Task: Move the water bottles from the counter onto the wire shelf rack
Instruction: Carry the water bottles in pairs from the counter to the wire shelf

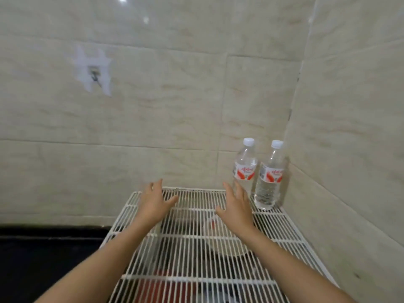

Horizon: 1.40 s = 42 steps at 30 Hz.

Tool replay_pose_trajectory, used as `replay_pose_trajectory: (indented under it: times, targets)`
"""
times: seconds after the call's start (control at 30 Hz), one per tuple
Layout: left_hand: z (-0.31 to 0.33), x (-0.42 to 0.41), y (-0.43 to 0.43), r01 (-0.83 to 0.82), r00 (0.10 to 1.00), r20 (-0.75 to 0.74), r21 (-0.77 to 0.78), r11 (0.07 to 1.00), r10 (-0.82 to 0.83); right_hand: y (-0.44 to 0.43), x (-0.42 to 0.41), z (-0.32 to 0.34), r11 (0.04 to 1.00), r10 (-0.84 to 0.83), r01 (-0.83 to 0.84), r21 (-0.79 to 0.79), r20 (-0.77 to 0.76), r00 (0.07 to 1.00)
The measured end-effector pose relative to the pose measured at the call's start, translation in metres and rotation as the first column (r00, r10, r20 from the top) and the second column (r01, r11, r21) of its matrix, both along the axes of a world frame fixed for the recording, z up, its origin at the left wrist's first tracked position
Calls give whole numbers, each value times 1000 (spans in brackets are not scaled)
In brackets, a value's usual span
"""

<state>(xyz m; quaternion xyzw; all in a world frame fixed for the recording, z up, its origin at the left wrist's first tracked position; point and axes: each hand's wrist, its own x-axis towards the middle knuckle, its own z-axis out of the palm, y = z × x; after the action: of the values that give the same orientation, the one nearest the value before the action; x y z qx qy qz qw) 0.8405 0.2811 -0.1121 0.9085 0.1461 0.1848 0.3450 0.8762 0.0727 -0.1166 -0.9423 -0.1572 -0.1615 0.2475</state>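
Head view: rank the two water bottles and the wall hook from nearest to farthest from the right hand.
1. Inner bottle: on the wire rack, just past the fingertips of the right hand.
2. Corner bottle: beside the first, against the right wall.
3. Wall hook: high on the back wall, far to the left.

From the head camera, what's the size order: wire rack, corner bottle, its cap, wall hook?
1. Wire rack
2. Corner bottle
3. Cap and wall hook look about alike, so unranked.
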Motion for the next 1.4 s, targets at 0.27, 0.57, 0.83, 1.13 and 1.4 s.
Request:
replay_pose_trajectory:
  times: [0.27, 0.57, 0.83, 1.13, 1.4]
  targets:
    - [-23, -216, 88, -525, 848, 11, 148, 838, 530, 114, -110, -11, 902, 422, -429, -42, -113, 899]
    - [-73, -422, 93, -799, 584, -87, 118, 590, 807, 176, -265, -21, 694, 717, -717, 67, -157, 680]
    - [-72, -579, 106, -908, 405, -75, 82, 410, 911, 226, -402, -43, 554, 810, -829, 71, -274, 518]
    - [-82, -750, 122, -941, 329, -49, 71, 332, 943, 273, -554, -66, 485, 822, -873, 55, -368, 434]
    - [-104, -784, 148, -937, 346, -81, 13, 348, 935, 300, -594, -81, 496, 795, -868, 14, -410, 448]
